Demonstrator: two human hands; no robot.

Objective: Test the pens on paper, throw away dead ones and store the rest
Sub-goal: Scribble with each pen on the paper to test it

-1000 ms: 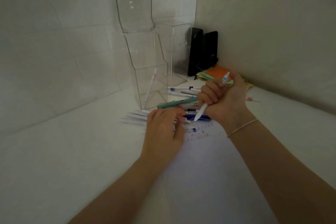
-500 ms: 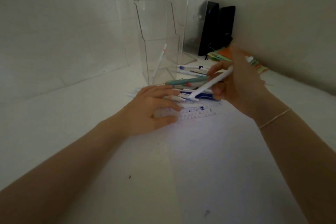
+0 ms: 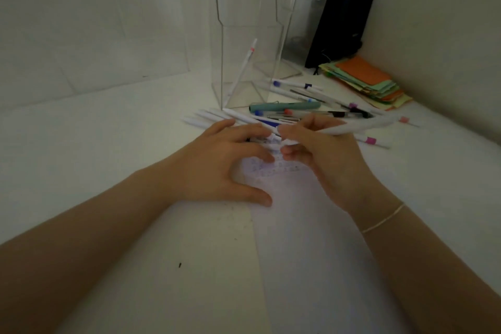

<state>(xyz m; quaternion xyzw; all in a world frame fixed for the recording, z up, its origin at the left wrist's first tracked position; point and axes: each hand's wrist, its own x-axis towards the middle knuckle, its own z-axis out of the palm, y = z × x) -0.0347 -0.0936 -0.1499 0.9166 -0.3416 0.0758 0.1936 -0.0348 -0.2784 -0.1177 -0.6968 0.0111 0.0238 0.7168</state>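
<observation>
Lying flat on a white desk (image 3: 81, 160), a sheet of paper (image 3: 311, 238) carries rows of small blue test marks (image 3: 273, 167) near its far edge.

Head view, item by item:
- Left hand (image 3: 217, 168): fingers spread and relaxed, grasping nothing, fingertips and thumb pressing on the paper's left edge.
- Right hand (image 3: 322, 154): fingers curled round a white pen (image 3: 360, 127), its barrel running up and to the right, its tip hidden between the two hands just above the marks.
- Loose pens (image 3: 292, 110): a heap on the desk just beyond both hands, white barrels with blue, pink and red ends, one thick green one among them.
- Clear plastic holder (image 3: 249, 35): upright behind the heap, one white pen with a red band (image 3: 245, 62) leaning inside.
- Coloured paper notes (image 3: 368, 81): a stack, orange on top, in the right corner.
- Black objects (image 3: 341, 22): two, standing against the wall; kind cannot be told.
- Thin bracelet (image 3: 385, 219): on the right wrist.
</observation>
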